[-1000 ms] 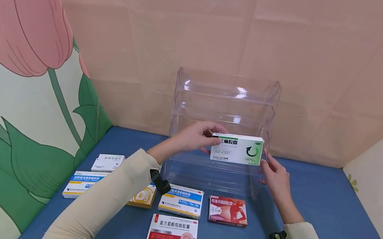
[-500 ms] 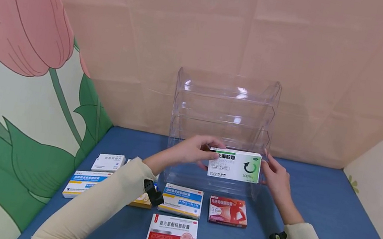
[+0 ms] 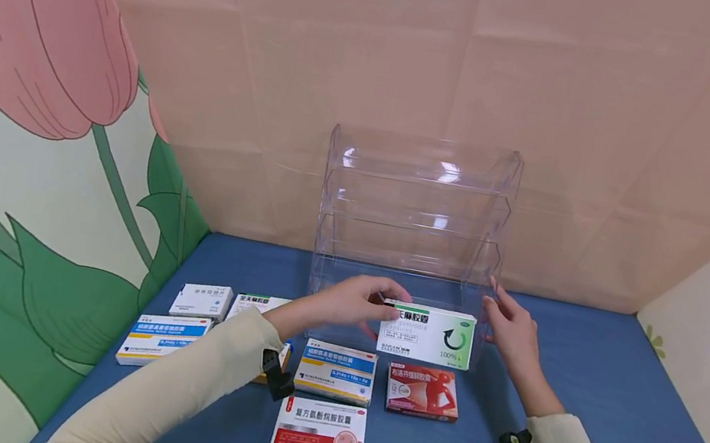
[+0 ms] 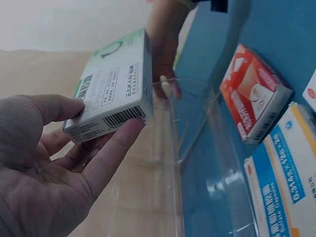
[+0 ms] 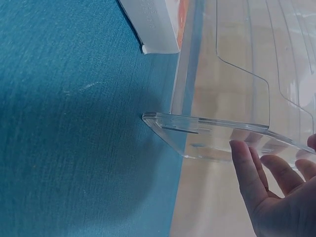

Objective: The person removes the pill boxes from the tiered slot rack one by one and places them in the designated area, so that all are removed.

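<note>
My left hand (image 3: 362, 302) pinches the left end of a white and green medicine box (image 3: 426, 333), thumb on its printed face. The box is held upright before the lowest tier of a clear tiered rack (image 3: 410, 242); whether they touch I cannot tell. In the left wrist view, the thumb and a finger span the barcode end of the medicine box (image 4: 116, 84). My right hand (image 3: 512, 328) stands at the rack's right side. Its extended fingertips touch the clear side panel (image 5: 217, 123) in the right wrist view.
On the blue cloth lie a red box (image 3: 423, 392), a blue and white box (image 3: 336, 372) and a red and white box (image 3: 318, 433). Further left are a small white box (image 3: 200, 302) and another blue and white box (image 3: 158, 341). My left sleeve partly covers a second white and green box (image 3: 258, 305).
My left hand has lowered the medicine box down the rack's front, with its sleeve shifting left and uncovering the second white and green box. The right hand has stayed in place.
</note>
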Available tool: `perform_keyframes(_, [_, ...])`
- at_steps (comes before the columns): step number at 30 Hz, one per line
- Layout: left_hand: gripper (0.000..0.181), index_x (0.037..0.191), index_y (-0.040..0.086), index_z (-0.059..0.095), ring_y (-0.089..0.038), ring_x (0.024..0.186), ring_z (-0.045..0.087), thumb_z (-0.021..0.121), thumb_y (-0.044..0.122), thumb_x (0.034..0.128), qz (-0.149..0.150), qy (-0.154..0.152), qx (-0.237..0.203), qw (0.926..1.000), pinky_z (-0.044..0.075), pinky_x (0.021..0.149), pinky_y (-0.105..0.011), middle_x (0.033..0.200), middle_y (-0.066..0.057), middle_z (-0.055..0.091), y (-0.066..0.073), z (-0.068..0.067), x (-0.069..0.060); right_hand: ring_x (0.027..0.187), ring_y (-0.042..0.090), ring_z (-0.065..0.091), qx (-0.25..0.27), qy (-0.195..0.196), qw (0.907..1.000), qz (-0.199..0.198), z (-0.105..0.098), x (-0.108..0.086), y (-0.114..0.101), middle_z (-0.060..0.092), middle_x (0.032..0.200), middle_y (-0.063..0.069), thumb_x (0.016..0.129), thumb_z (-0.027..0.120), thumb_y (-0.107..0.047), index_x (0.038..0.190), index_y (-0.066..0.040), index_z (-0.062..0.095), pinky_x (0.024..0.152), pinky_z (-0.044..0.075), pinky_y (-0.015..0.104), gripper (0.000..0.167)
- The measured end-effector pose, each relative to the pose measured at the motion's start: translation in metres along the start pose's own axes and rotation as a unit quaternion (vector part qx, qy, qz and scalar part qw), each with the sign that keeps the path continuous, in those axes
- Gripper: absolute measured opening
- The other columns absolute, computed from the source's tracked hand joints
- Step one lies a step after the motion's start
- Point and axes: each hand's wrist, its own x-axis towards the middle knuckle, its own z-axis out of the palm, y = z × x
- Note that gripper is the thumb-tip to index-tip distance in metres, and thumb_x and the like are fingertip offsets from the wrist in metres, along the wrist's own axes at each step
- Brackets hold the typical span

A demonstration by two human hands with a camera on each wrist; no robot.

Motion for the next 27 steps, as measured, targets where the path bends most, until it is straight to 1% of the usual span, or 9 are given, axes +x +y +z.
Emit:
perform_keyframes(5, [0.03,0.13,0.014,0.064,-0.021,0.096,0.064,0.065,0.016,0.1002,-0.003,-0.007,-0.002,1.0,0.062,0.069,-0.039,0.115,-0.004,0.064,-0.003,0.007,-0.005,0.118,0.04,0.063,0.002,0.001,1.0,-0.002,0.0,-0.001,0.0,0.051,0.15,0.018,0.103,0.05,-0.052,0.157,-0.032,0.035,0.079,0.06,0.041,0.06])
perform_keyframes(9, [0.029,0.129,0.014,0.065,-0.021,0.095,0.064,0.066,0.014,0.0994,-0.01,-0.004,-0.011,0.9999,0.062,0.071,-0.044,0.114,-0.004,0.064,-0.006,0.012,-0.008,0.121,0.04,0.062,-0.002,0.002,1.0,-0.002,0.001,-0.002,0.0,0.05,0.151,0.018,0.102,0.05,-0.055,0.157,-0.033,0.034,0.079,0.061,0.039,0.062])
perform_keyframes(12, [0.027,0.126,0.017,0.067,-0.021,0.095,0.063,0.067,0.015,0.0988,-0.019,-0.001,-0.013,0.9997,0.062,0.072,-0.045,0.114,-0.003,0.063,-0.01,0.017,-0.011,0.12,0.039,0.062,-0.006,0.002,1.0,-0.001,0.001,-0.002,0.0,0.05,0.151,0.018,0.102,0.049,-0.057,0.158,-0.031,0.033,0.079,0.061,0.038,0.064])
perform_keyframes(19, [0.025,0.124,0.02,0.067,-0.023,0.097,0.063,0.066,0.017,0.0998,-0.035,-0.021,-0.034,0.9986,0.061,0.077,-0.051,0.113,-0.004,0.062,-0.02,0.026,-0.014,0.119,0.04,0.063,-0.006,0.001,1.0,-0.003,0.001,-0.002,0.0,0.049,0.152,0.019,0.102,0.049,-0.057,0.159,-0.029,0.032,0.079,0.061,0.039,0.066])
perform_keyframes(24, [0.024,0.124,0.019,0.066,-0.022,0.098,0.062,0.065,0.017,0.1004,-0.046,-0.028,-0.042,0.9977,0.062,0.074,-0.045,0.111,-0.005,0.061,-0.028,0.034,-0.017,0.119,0.04,0.063,-0.009,0.004,0.9999,-0.012,0.001,-0.002,0.0,0.049,0.151,0.019,0.102,0.049,-0.057,0.158,-0.03,0.034,0.078,0.061,0.04,0.064])
perform_keyframes(27, [0.023,0.124,0.018,0.066,-0.022,0.098,0.06,0.064,0.015,0.1006,-0.054,-0.032,-0.053,0.9966,0.062,0.073,-0.045,0.11,-0.006,0.059,-0.032,0.039,-0.019,0.117,0.04,0.064,-0.011,0.007,0.9998,-0.017,0.001,-0.002,0.001,0.051,0.149,0.02,0.102,0.049,-0.055,0.157,-0.03,0.035,0.077,0.061,0.04,0.062])
